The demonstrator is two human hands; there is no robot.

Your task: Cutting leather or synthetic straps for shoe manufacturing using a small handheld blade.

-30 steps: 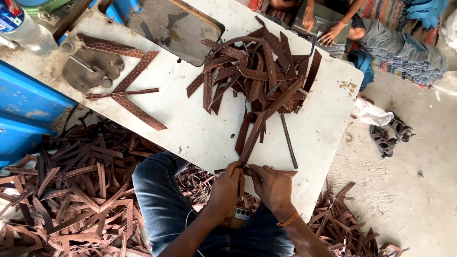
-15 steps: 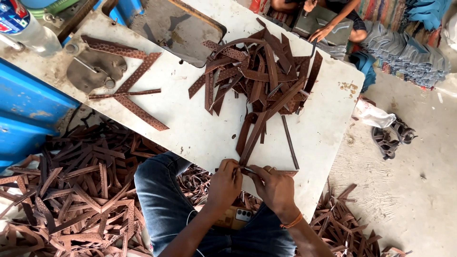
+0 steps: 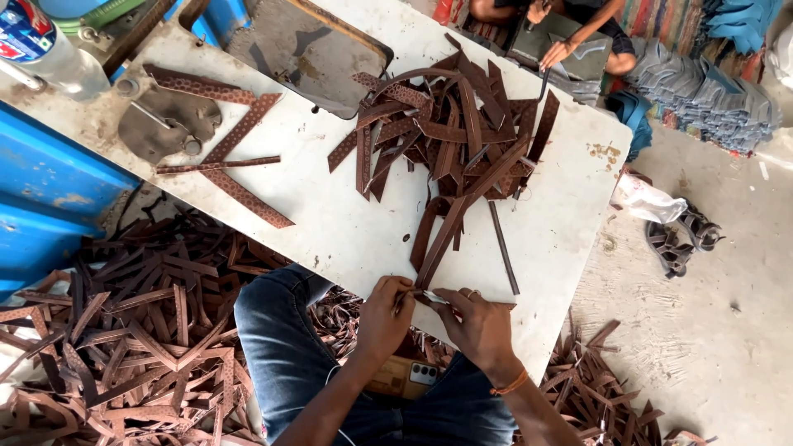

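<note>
My left hand (image 3: 383, 320) and my right hand (image 3: 477, 328) meet at the near edge of the white table (image 3: 330, 223). Both pinch the near end of a long brown leather strip (image 3: 442, 240) that runs up toward a heap of brown strips (image 3: 450, 132) in the middle of the table. A small shiny tool tip (image 3: 431, 296) shows between my fingers; which hand holds it is unclear. A thin dark strip (image 3: 502, 248) lies just right of the held one.
A few patterned strips (image 3: 239, 169) and a grey metal part (image 3: 161, 124) lie at the table's left. Scrap strips (image 3: 116, 330) cover the floor. A blue machine body (image 3: 41, 190) stands left. Another person's hands (image 3: 553, 41) work beyond the table. Sandals (image 3: 681, 239) lie right.
My hands have stayed at the table's near edge on the strip's end; the fingers shifted only slightly. The view has tilted a little.
</note>
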